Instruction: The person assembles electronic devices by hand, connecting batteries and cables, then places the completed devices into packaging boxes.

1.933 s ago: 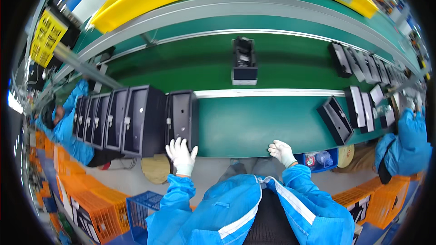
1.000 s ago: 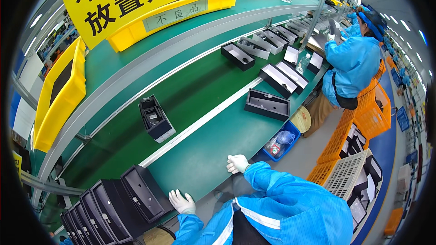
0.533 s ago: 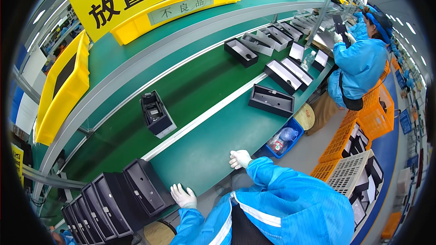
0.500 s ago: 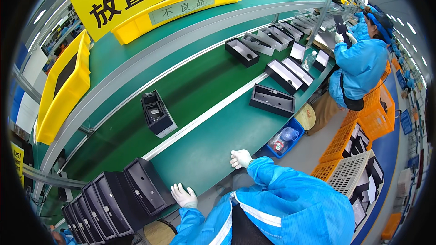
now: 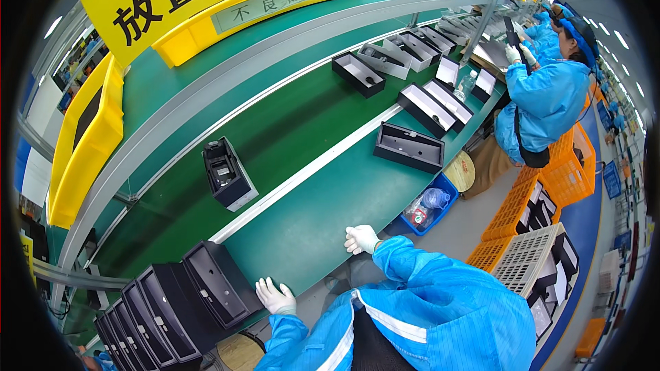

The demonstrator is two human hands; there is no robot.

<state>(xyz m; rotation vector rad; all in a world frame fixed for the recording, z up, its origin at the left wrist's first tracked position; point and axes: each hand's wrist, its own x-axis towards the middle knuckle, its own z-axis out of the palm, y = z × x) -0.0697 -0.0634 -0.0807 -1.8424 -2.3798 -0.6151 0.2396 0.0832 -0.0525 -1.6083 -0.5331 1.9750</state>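
My left hand [image 5: 276, 297], in a white glove, rests at the near edge of the green workbench [image 5: 302, 237] with its fingers spread and nothing in it. Just left of it stands a row of black open box trays [image 5: 218, 285], leaning on one another. My right hand [image 5: 361, 239], also gloved, lies at the bench edge with fingers curled in; I see nothing in them. Beyond, on the darker green belt, sits one black box [image 5: 229, 173] with fitted contents. An open black box tray [image 5: 409, 148] lies on the bench farther right.
More open boxes [image 5: 426, 110] and a clear bottle [image 5: 465, 86] stand at the far right, near a co-worker [image 5: 546, 103] in blue holding a dark box. Yellow bins [image 5: 258, 10] sit on the upper shelf. A blue bin [image 5: 450, 196] and orange crates [image 5: 509, 213] are at the right.
The whole view has shifted slightly; my hands keep about the same place and pose. The co-worker's dark box has turned more edge-on.
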